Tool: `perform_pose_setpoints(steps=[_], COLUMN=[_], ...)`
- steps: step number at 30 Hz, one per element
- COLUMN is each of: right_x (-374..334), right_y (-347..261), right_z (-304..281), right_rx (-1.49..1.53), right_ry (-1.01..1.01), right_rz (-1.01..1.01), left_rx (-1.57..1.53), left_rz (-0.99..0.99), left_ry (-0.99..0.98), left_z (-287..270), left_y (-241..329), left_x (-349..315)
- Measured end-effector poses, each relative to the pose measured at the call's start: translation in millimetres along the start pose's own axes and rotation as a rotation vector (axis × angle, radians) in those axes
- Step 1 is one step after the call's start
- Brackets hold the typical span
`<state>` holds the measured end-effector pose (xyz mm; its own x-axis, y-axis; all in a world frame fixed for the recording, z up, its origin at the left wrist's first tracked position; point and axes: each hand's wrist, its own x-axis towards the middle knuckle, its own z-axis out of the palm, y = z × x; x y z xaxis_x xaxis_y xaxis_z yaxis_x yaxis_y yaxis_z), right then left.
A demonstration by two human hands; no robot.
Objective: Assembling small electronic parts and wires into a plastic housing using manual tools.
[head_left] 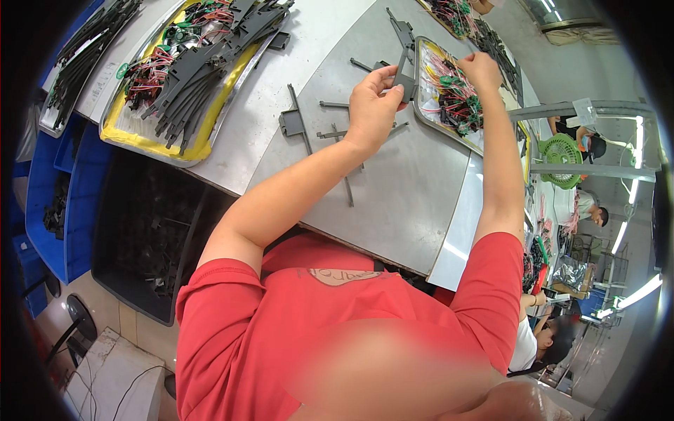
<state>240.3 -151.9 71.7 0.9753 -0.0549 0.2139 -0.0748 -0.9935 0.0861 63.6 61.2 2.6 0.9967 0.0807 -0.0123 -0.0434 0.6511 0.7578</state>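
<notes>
My left hand [375, 109] grips a black plastic part [405, 83], a long thin bar with a wider flat block, between thumb and fingers above the metal table [414, 189]. Farther right, my right hand [481, 70] is over a metal tray [439, 125] of small wired parts [456, 98] with red, white and green pieces. Its fingers are drawn together at the far edge of the wire pile; what they pinch is too small to make out. More black plastic bars [298, 123] lie loose on the table around my left hand.
On the left, a tray with a yellow rim [112, 137] holds black bars and wired parts. Another stack of black bars [88, 59] stands beyond it. A dark bin [140, 231] and blue bins [53, 231] sit below the table edge. Other people work at the right.
</notes>
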Motion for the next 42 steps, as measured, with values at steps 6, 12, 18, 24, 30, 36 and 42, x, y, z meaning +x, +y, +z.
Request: perform_pose_setpoints(steps=[6,12,18,24,30,36,42], right_x=[6.1,-26.3,18.1,6.5,-29.4,-123.1,-233.8], right_y=[2.6,-0.9,30.3,34.0,44.2,41.2,27.3], right_z=[-23.1,10.1,-29.2,-53.4,-88.9,-65.0,-12.7], right_rx=[-0.182,-0.378,0.306,0.898,1.518,1.507,1.293], right_ry=[-0.28,-0.242,-0.042,0.071,0.027,-0.147,-0.382], right_rz=[0.012,0.028,0.092,0.039,0.026,-0.013,0.13], left_rx=[-0.051,0.019,-0.12,-0.398,-0.392,-0.44,-0.354], left_rz=[-0.081,-0.078,-0.176,-0.36,-0.358,-0.499,-0.541], left_ry=[0.046,0.029,0.029,-0.034,-0.131,-0.253,-0.236], left_z=[-1.5,-3.5,-6.4,-11.3,-13.5,-9.1,-11.3], left_y=[-2.8,-6.2,-6.6,-7.0,-7.3,-11.3,-23.0], left_x=[4.4,5.2,11.5,14.1,15.6,8.5,10.0])
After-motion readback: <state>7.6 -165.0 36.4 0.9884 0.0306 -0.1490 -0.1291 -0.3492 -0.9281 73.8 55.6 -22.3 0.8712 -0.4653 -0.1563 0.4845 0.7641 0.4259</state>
